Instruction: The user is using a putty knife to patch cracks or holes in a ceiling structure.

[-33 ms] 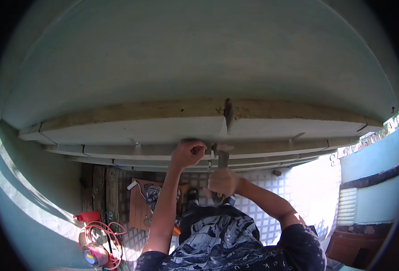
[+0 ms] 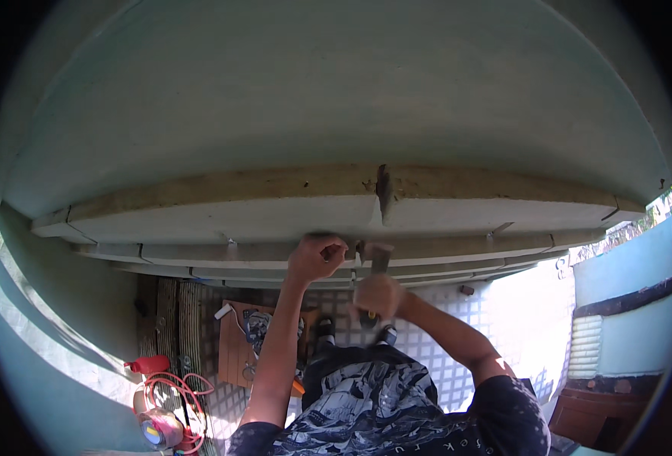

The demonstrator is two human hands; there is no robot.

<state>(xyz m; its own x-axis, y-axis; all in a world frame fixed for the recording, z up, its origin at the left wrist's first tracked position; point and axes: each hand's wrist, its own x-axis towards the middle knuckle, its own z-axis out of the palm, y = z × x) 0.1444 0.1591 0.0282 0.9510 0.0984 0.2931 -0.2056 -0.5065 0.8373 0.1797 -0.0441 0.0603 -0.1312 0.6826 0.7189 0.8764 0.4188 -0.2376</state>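
Observation:
My left hand [image 2: 317,260] is curled against a lower edge of the pale stepped boards [image 2: 199,213]; whatever its fingers hold is hidden. Just to its right, my right hand [image 2: 377,295] grips a blurred hammer-like tool [image 2: 379,258] with a black and yellow handle below the fist and its head by the board edge. A dark, notched split [image 2: 384,190] cuts the nearest board above both hands.
Below, a wooden table [image 2: 233,349] holds a patterned cloth [image 2: 258,330]. A red container [image 2: 150,365], pink hose [image 2: 191,395] and ribbed wooden strips [image 2: 167,319] lie at lower left, beside a pale wall [image 2: 47,342]. Tiled floor [image 2: 465,334] and a blue-painted wall [image 2: 624,266] are rightward.
My right hand and the tool have shifted slightly right and up, with motion blur. My left hand stays in place.

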